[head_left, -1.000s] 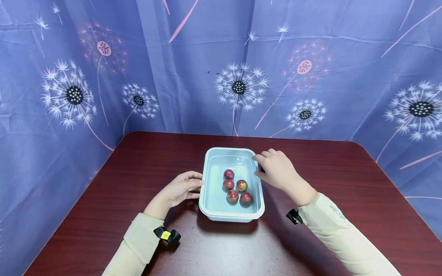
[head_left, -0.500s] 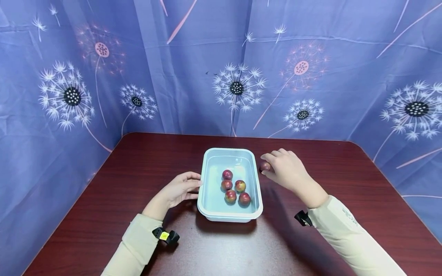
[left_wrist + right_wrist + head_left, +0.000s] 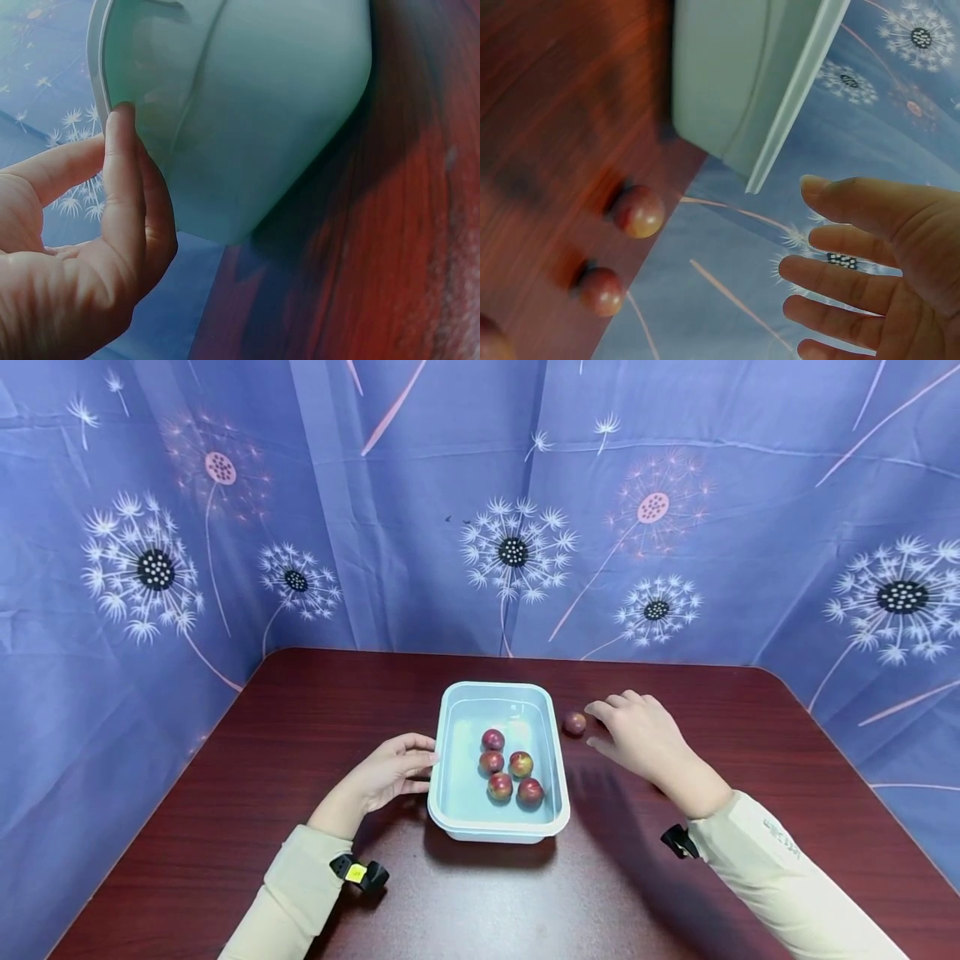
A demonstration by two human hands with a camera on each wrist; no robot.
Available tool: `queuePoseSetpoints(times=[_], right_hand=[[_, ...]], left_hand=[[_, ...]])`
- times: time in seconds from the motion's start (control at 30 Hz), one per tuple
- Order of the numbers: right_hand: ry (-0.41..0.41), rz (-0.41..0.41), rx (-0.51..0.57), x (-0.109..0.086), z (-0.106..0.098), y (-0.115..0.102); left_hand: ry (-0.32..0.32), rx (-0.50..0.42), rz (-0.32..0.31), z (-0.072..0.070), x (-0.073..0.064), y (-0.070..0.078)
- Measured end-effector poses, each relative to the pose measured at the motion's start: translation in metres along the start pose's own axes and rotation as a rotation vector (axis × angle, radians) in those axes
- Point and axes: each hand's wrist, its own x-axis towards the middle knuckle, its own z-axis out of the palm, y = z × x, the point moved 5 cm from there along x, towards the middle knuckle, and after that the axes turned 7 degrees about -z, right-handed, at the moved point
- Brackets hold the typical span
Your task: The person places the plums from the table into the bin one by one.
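resting on the dark red, wood-grained surface (image 3: pixel 337 693): a small, round, purplish-red plum (image 3: pixel 574 723)

it sits near the right side of the pale blue, rectangular, probably plastic basin (image 3: pixel 459 793). your right hand (image 3: pixel 637 733) is just beside it, thumb and fingers spread, holding nothing; your left hand (image 3: pixel 386 770) touches the basin's rim with loosely extended fingers. expect the plum to be light, smooth, quick to roll and easily bruised: pinch it gently around its middle. the basin, with five reddish plums (image 3: pixel 499 787) inside, should flex slightly; hold its rim.
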Motion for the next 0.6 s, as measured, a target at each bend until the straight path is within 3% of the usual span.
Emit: queuePoseSetpoints(times=[0.2,0.6], right_hand=[[-0.076,0.016,-0.032,-0.007,0.005,0.006],[-0.150,0.037,-0.038,-0.028,0.015,0.022]], left_hand=[[0.003,-0.001,0.006,-0.001,0.000,0.001],[-0.002,-0.007,0.007,0.002,-0.001,0.000]])
